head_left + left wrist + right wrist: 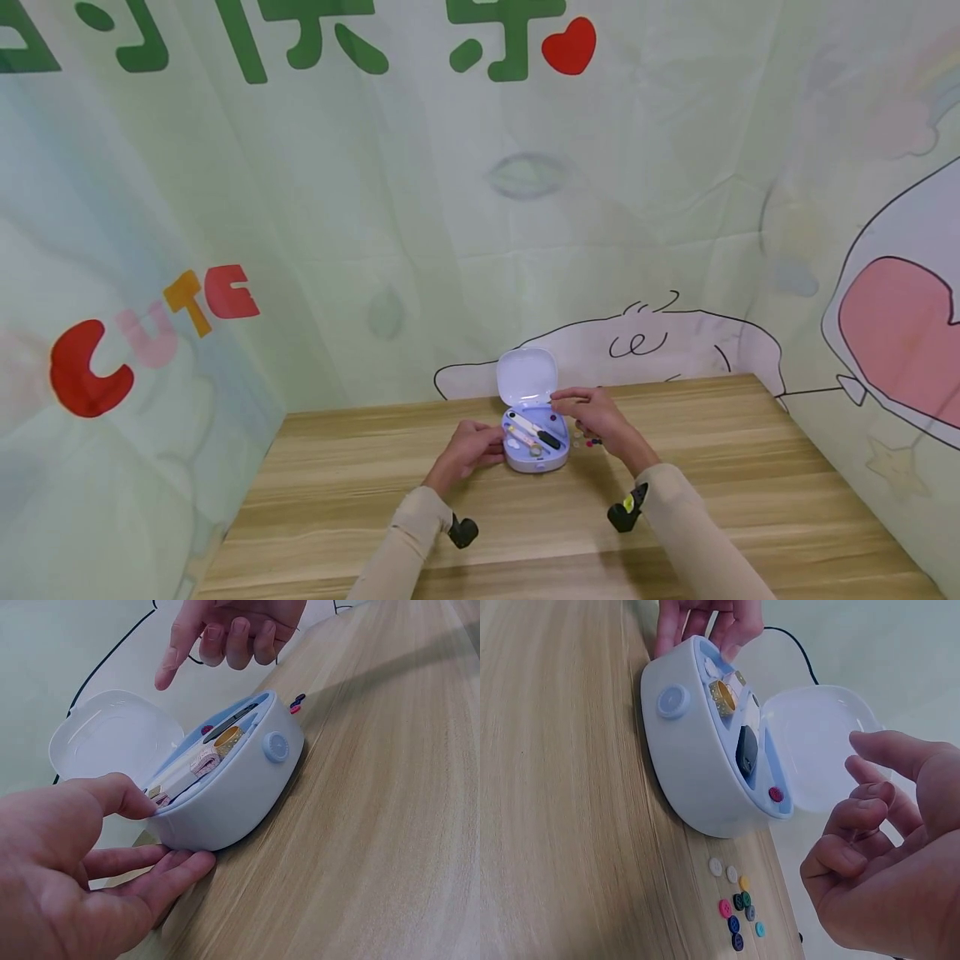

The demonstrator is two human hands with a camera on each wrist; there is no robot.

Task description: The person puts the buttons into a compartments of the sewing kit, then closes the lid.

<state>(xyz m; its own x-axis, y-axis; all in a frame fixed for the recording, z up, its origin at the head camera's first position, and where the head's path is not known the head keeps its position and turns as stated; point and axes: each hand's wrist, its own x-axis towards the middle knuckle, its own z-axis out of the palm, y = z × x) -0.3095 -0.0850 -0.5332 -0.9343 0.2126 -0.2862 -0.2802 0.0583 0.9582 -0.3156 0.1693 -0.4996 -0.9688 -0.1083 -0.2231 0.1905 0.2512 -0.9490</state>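
A small white-and-lilac sewing box (pixel 534 465) stands on the table with its lid (pixel 527 377) tipped back. My left hand (pixel 467 450) grips the box's left side, thumb on the rim and fingers low against the wall. Inside lie a tool with a black handle (pixel 550 438), a gold dimpled ring (pixel 722 698) and a dark red button (pixel 775 794) in the right compartment. Over the box's right edge hovers my right hand (pixel 597 417). Its index finger points out and the other fingers curl loosely, with nothing visible in them.
Several loose buttons (pixel 725 908), among them white, pink, yellow, green and blue ones, lie on the wooden table (pixel 337 500) to the right of the box. A printed cloth (pixel 375 208) hangs behind the table and along its sides.
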